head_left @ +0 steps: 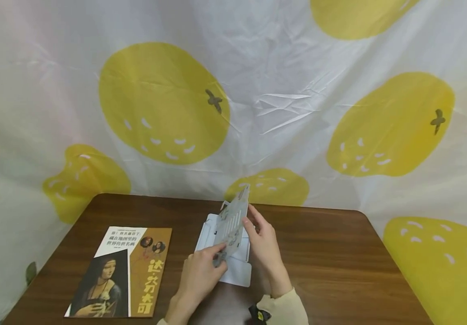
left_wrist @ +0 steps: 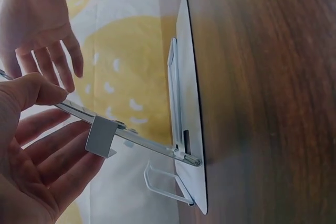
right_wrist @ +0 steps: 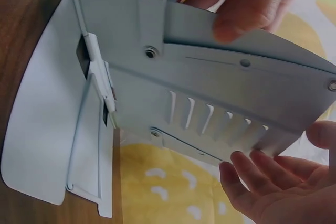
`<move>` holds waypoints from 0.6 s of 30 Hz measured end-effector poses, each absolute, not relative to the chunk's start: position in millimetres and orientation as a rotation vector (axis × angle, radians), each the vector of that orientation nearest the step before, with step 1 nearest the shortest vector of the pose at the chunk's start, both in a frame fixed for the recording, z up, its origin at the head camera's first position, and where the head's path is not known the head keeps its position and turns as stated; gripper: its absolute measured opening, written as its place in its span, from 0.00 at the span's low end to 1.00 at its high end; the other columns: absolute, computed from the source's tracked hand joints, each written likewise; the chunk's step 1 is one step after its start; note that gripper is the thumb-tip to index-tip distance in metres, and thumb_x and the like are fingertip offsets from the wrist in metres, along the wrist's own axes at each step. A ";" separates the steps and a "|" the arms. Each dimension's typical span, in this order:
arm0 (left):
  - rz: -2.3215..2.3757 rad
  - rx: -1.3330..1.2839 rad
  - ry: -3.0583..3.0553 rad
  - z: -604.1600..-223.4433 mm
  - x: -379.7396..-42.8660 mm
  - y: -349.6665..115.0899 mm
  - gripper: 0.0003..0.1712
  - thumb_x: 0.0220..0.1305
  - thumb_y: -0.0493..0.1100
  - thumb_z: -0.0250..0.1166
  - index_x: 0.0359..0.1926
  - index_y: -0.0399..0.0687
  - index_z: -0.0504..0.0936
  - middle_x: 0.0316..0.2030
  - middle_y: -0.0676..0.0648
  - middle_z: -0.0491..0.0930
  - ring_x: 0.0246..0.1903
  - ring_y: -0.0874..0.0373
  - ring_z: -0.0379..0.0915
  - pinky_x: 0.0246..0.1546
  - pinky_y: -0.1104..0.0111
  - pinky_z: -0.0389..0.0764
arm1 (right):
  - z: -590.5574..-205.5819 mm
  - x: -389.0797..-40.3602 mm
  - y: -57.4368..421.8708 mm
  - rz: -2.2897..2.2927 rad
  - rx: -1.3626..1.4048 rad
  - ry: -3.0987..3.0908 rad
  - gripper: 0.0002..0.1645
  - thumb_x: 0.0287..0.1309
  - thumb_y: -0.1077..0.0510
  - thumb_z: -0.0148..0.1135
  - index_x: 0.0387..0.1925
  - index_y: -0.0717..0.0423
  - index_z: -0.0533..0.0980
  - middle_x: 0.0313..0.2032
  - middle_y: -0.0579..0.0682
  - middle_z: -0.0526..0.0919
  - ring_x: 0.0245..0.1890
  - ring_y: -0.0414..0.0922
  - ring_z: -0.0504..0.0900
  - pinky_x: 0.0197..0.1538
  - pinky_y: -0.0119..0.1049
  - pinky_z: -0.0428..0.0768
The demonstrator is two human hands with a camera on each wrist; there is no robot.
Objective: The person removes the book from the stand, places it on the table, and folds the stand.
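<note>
A folding metal book stand (head_left: 233, 222) is on the table, its slotted panel raised at a tilt from the pale base plate (head_left: 237, 274). My left hand (head_left: 201, 275) pinches one edge of the panel, thumb on one face and fingers on the other, beside a small bent metal clip (left_wrist: 101, 137). On the opposite side, my right hand (head_left: 265, 244) has loosely extended fingers, with fingertips (right_wrist: 242, 163) right at the panel's edge. The right wrist view shows the panel's underside with its slots and the hinge (right_wrist: 97, 69). A wire support (left_wrist: 173, 93) stands close along the base plate.
To the left of the stand a book (head_left: 150, 271) with a painted portrait on its cover lies flat. The brown wooden table (head_left: 330, 266) extends to the right. Behind it hangs a white curtain (head_left: 282, 113) with yellow fruit shapes.
</note>
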State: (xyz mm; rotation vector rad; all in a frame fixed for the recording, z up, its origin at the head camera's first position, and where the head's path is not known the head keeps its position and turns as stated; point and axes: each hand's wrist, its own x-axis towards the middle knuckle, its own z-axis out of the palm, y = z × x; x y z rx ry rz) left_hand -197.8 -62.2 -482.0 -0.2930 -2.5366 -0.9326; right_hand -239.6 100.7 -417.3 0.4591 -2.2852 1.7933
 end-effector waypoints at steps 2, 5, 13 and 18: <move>-0.912 -0.306 -2.530 -483.4 -198.3 -60.8 0.23 0.44 0.37 0.69 0.47 0.47 0.87 0.38 0.44 0.87 0.20 0.60 0.73 0.16 0.66 0.72 | -417.8 -241.2 103.2 1.807 0.451 -2.290 0.27 0.70 0.65 0.52 0.67 0.72 0.63 0.60 0.68 0.72 0.62 0.59 0.71 0.60 0.54 0.70; -0.890 -0.323 -2.522 -485.2 -197.6 -58.7 0.22 0.44 0.37 0.70 0.46 0.47 0.88 0.37 0.45 0.87 0.22 0.59 0.76 0.17 0.65 0.74 | -428.4 -246.6 107.3 1.806 0.410 -2.296 0.27 0.71 0.63 0.52 0.67 0.69 0.64 0.61 0.66 0.72 0.62 0.56 0.72 0.60 0.51 0.70; -0.875 -0.360 -2.539 -486.9 -194.0 -55.0 0.20 0.48 0.43 0.74 0.46 0.51 0.88 0.38 0.48 0.87 0.29 0.52 0.83 0.23 0.60 0.77 | -447.7 -254.6 116.6 1.735 0.267 -2.306 0.26 0.69 0.61 0.56 0.66 0.63 0.69 0.56 0.59 0.79 0.54 0.50 0.79 0.55 0.47 0.76; -0.904 -0.402 -2.551 -486.1 -194.8 -55.2 0.24 0.50 0.53 0.76 0.49 0.52 0.87 0.41 0.50 0.86 0.35 0.52 0.83 0.28 0.58 0.79 | -446.7 -257.3 122.6 1.729 0.194 -2.310 0.25 0.68 0.61 0.56 0.64 0.66 0.70 0.53 0.61 0.81 0.52 0.51 0.81 0.53 0.47 0.77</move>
